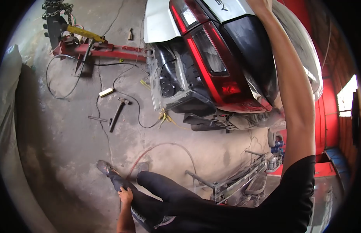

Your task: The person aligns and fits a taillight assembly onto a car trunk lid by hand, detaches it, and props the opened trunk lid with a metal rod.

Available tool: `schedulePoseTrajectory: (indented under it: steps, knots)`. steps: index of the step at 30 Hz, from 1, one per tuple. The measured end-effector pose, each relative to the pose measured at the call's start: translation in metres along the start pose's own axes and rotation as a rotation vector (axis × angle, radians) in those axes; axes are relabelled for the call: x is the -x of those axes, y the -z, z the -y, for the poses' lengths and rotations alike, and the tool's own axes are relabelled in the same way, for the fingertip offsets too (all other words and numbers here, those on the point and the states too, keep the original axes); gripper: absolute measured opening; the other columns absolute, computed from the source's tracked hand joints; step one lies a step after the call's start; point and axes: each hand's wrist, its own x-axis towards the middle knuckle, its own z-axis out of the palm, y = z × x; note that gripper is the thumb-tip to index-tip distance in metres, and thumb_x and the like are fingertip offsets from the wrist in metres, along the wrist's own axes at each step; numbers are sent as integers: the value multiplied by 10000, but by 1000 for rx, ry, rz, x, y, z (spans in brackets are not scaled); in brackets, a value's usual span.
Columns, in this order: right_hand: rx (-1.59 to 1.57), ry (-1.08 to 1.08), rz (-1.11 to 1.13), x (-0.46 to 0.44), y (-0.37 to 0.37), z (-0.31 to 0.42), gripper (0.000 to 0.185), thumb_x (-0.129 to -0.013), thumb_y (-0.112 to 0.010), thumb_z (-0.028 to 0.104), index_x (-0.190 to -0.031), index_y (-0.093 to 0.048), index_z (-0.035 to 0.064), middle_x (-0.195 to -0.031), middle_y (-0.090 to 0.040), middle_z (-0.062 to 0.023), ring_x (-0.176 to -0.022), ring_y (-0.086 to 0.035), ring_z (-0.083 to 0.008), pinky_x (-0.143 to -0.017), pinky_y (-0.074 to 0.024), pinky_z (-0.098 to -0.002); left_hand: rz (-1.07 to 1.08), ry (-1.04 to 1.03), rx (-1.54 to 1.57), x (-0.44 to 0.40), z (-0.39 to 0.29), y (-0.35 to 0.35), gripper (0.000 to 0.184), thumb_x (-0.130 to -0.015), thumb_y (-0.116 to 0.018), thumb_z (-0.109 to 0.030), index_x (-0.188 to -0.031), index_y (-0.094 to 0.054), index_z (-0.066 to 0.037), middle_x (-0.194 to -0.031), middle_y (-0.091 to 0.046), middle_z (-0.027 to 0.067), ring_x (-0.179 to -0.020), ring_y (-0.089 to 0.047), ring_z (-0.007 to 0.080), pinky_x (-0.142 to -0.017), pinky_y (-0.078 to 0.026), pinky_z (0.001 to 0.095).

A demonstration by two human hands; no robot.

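Note:
My left hand rests on the knee of my dark trousers, fingers apart and no tool visible in it. My right arm stretches up to the rear of a white car. Cut off by the top edge, my right hand is at the white tailgate, its fingers mostly out of view. Close to that arm are the black lower panel and a red-and-clear tail light. Below the light, the bumper area is stripped, showing bare body metal and a black inner panel.
On the concrete floor lie a hammer, a metal bar, a pale yellow block and loose cables. A red pulling frame with a chain reaches the car. A metal stand is at lower right. A reddish hose curves near my feet.

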Motion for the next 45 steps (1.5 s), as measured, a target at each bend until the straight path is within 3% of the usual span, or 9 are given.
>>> schedulePoseTrajectory:
  steps: [21,30,32,36,37,38,40,42,45]
  knots:
    - [-37,25,50,-5,0,-9,327,-856,-529,87,-1055,-785,46,-1027,-724,-288,-1002,-731,-385,-894,-547,-463,-68,31,-171,11,5,-42,399,-981,-607,-329,-1260,-572,-46,-1265,-555,249,-1091,-657,444,-876,-571,526]
    - [-101,183,107,-11,-10,-18,253,-879,-596,178,-936,-774,7,-874,-723,-267,-852,-730,-372,-808,-554,-461,-110,32,-166,11,3,-54,409,-974,-613,-344,-1260,-566,-56,-1212,-576,228,-1010,-687,437,-854,-577,524]
    - [-73,51,264,-15,-9,-15,260,-881,-623,221,-860,-757,-1,-831,-709,-276,-801,-728,-382,-752,-551,-474,-82,52,-152,11,-6,-48,420,-968,-618,-335,-1282,-560,-61,-1222,-569,232,-1041,-673,442,-855,-578,519]
    - [-153,137,224,-13,-14,-20,285,-885,-624,245,-803,-738,-4,-800,-697,-281,-764,-724,-389,-712,-546,-475,-105,5,-131,3,-14,-53,457,-939,-645,-301,-1329,-549,-82,-1253,-542,237,-1217,-578,466,-910,-552,541]
    - [-145,107,206,-13,-13,-19,270,-878,-635,237,-821,-741,-4,-806,-698,-281,-771,-725,-385,-717,-549,-467,-49,-1,-220,-2,-26,-51,494,-915,-663,-276,-1366,-546,-110,-1337,-514,252,-1329,-477,482,-993,-502,571]
    - [-140,79,190,-12,-12,-16,257,-872,-647,230,-838,-745,-5,-813,-698,-282,-778,-726,-382,-723,-552,-459,-187,-72,-162,-18,-39,-67,562,-880,-702,-246,-1404,-540,-124,-1457,-460,267,-1370,-433,483,-1052,-455,588]
    - [-150,129,157,-10,-10,-14,237,-861,-661,212,-863,-745,-9,-821,-707,-273,-780,-729,-369,-728,-554,-450,-309,-307,148,-32,-126,-34,652,-859,-742,-131,-1470,-512,-126,-1508,-442,283,-1381,-460,452,-1098,-432,553]
    - [-159,171,126,-9,-13,-19,222,-850,-675,194,-887,-745,-13,-829,-715,-263,-782,-733,-356,-732,-556,-440,-552,-760,546,-25,-263,44,588,-906,-669,-30,-1469,-513,-91,-1539,-408,300,-1397,-442,467,-1135,-397,513]
    - [-250,259,70,-12,-19,-33,189,-824,-679,119,-934,-737,-23,-797,-723,-209,-739,-717,-275,-700,-551,-404,-651,-1140,920,65,-447,227,671,-846,-657,65,-1483,-493,-68,-1570,-385,251,-1438,-394,467,-1172,-351,500]
